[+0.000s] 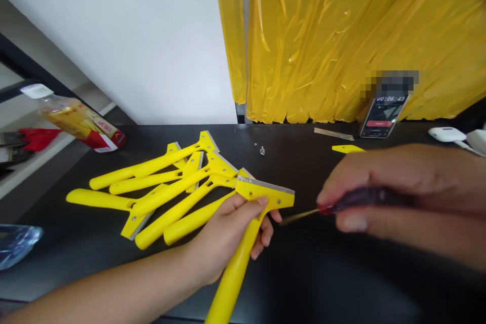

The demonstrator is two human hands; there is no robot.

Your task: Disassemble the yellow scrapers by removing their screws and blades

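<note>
My left hand (235,225) is closed around the neck of a yellow scraper (237,268), its thumb on the head just under the blade. A screw shows near the right of that head, and a second hole or screw sits left of it. My right hand (402,197), a little blurred, grips a screwdriver (364,198) with a dark handle. Its thin shaft points left, the tip close to the scraper head and the left fingertips. Left of my left hand lies a heap of several similar yellow scrapers (178,212), with metal blades at their heads.
Small screws (262,151) lie on the black table (304,273) behind the scraper. Farther right are a yellow plate (347,149), a flat strip (334,134), a phone (385,114) showing a timer and a white earphone case (447,134). A drink bottle (81,119) lies tilted at left.
</note>
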